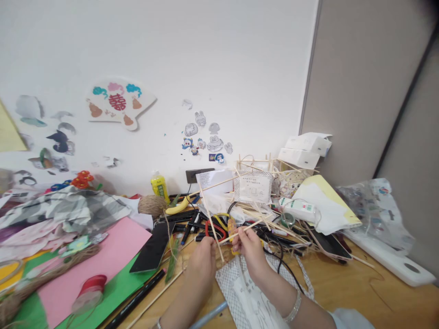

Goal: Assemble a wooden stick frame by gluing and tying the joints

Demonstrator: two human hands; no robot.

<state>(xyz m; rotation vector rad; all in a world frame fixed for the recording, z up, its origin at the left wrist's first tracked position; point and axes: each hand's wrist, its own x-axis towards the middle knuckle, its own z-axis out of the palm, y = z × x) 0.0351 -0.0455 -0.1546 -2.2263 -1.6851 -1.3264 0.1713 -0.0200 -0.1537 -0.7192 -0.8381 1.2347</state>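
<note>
My left hand (203,262) is closed around a thin wooden stick (209,219) that slants up and to the left from my fingers. My right hand (251,249) pinches another thin wooden stick (248,227) that runs up to the right. The two sticks meet between my hands, above a piece of white mesh fabric (240,285) lying on the wooden desk (350,292). A bracelet circles my right wrist. Red-handled scissors (216,228) and several dark pens lie just beyond my hands.
Pink paper (103,256) and green paper (113,292) lie at left with a red tape roll (89,290) and a black phone (152,249). A twine ball (151,204), a yellow bottle (159,185), a stick frame (260,167) and white boxes (307,148) stand against the wall.
</note>
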